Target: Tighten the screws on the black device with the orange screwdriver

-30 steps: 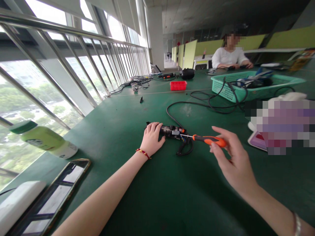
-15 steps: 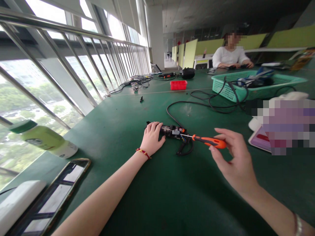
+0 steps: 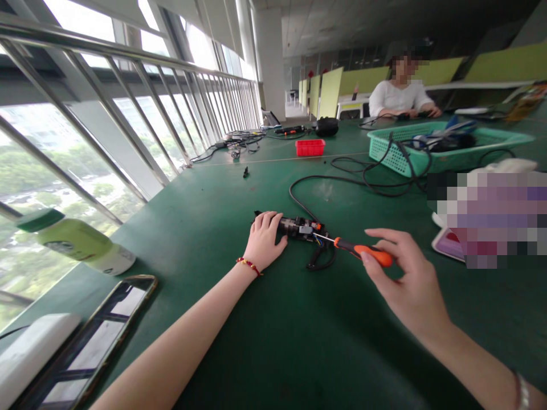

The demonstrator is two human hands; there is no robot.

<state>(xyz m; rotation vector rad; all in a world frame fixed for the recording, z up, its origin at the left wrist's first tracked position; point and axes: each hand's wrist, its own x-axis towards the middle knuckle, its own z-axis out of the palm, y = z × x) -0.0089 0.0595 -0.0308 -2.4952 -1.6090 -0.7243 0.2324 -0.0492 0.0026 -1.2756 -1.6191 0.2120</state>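
My left hand is closed over the left end of a black corded device, pressing it against the green table. The device's inner parts lie exposed, with a grey block and thin coloured wires at its right end. My right hand grips the back of an orange and black screwdriver between thumb and fingers. The metal shaft points left, its tip at the grey block among the wires; whether it sits in a screw is too small to tell. A black cable loop hangs off the device's near side.
A phone, a white box-like object and a tilted green bottle are at left. Beyond the device are a small black piece, a red tray and a teal basket with cables. Another person sits far right.
The screwdriver's handle end has dipped slightly, so the tool slants more. My right fingers have shifted a little around it. My left hand and the device stay put.
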